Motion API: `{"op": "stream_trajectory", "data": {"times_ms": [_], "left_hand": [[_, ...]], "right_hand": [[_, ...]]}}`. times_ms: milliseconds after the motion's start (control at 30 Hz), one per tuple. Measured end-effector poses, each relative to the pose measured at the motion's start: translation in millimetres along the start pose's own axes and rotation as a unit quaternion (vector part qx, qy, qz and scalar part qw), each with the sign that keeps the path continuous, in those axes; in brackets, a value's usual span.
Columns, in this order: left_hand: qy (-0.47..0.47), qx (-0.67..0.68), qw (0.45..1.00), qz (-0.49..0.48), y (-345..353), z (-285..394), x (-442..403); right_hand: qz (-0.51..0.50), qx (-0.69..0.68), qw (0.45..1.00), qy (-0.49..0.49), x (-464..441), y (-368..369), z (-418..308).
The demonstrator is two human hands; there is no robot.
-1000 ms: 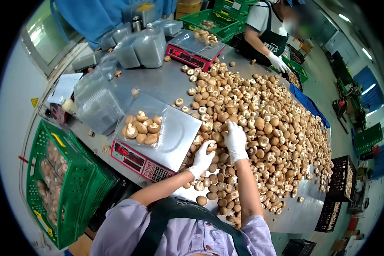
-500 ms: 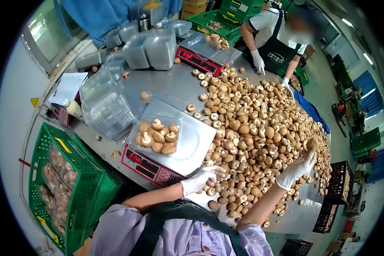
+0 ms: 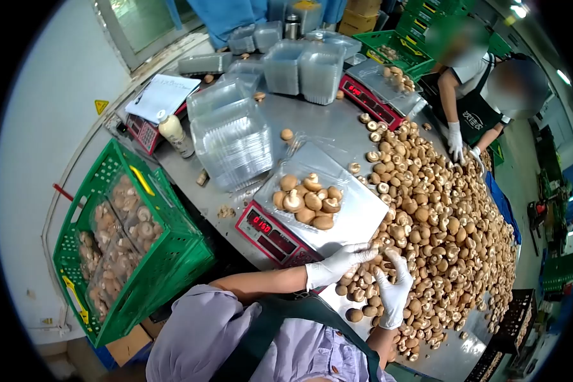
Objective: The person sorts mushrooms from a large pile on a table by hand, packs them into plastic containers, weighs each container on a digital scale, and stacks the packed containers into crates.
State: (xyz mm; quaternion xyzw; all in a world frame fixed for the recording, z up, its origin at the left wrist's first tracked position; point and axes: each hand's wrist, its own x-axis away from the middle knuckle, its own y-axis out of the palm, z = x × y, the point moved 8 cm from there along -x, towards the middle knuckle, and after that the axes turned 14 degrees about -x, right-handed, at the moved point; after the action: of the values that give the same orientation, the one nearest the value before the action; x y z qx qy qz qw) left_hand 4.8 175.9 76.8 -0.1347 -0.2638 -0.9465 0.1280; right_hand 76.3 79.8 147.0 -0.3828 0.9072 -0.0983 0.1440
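- Head view, left hand [image 3: 339, 266]: white-gloved, reaching in from the near side with the forearm nearly level; fingers extended and close together, back of the hand upward, at the near corner of the scale plate [image 3: 358, 223] and the edge of the mushroom pile [image 3: 445, 235]. The hand is open; its underside is hidden.
- Right hand [image 3: 395, 291]: white-gloved, raised from a forearm at the lower edge, fingers bent, thumb apart from the forefinger. Its fingertips are near the left hand's. Whether it grips a mushroom cannot be told.
- Mushrooms: loose, heaped across the right part of the metal table [image 3: 321, 122]; others sit in a clear tray [image 3: 344, 194] on the red-framed scale [image 3: 270, 237], whose red digits are lit.
- Table, far and left: nested clear containers [image 3: 232, 146], a capped bottle [image 3: 175, 135], a written sheet [image 3: 161, 95] and a second red scale [image 3: 366, 100] bearing mushrooms.
- Left of the table: a tilted green crate [image 3: 172, 267] holding packed mushrooms.
- Room: pale wall [image 3: 51, 114] with a yellow warning sign [image 3: 101, 107], blue cloth [image 3: 229, 19] beside the window; across the table, an aproned co-worker [image 3: 474, 114] has gloved hands at the pile's far edge.
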Motion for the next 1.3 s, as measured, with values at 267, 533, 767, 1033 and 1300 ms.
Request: {"op": "stream_trajectory", "data": {"times_ms": [267,533,767,1033,1300], "left_hand": [[0.312,-0.307,0.869,0.232,-81.4,101.1,49.0],[0.189,-0.687,0.608,0.351,-132.0,117.9,49.7],[0.257,-0.451,0.740,0.428,-190.2,158.8,112.5],[0.210,-0.373,0.805,0.410,-215.6,149.3,118.1],[0.156,-0.720,0.551,0.391,-157.4,126.5,79.8]], "right_hand": [[0.041,0.033,0.997,0.051,8.1,5.7,13.7],[0.012,0.052,0.996,0.073,8.8,6.7,25.5],[0.007,0.035,0.996,0.083,0.8,11.5,32.0],[-0.018,0.033,0.996,0.080,-15.6,26.6,30.5],[-0.033,0.011,0.995,0.092,-20.1,34.6,35.8]]}}
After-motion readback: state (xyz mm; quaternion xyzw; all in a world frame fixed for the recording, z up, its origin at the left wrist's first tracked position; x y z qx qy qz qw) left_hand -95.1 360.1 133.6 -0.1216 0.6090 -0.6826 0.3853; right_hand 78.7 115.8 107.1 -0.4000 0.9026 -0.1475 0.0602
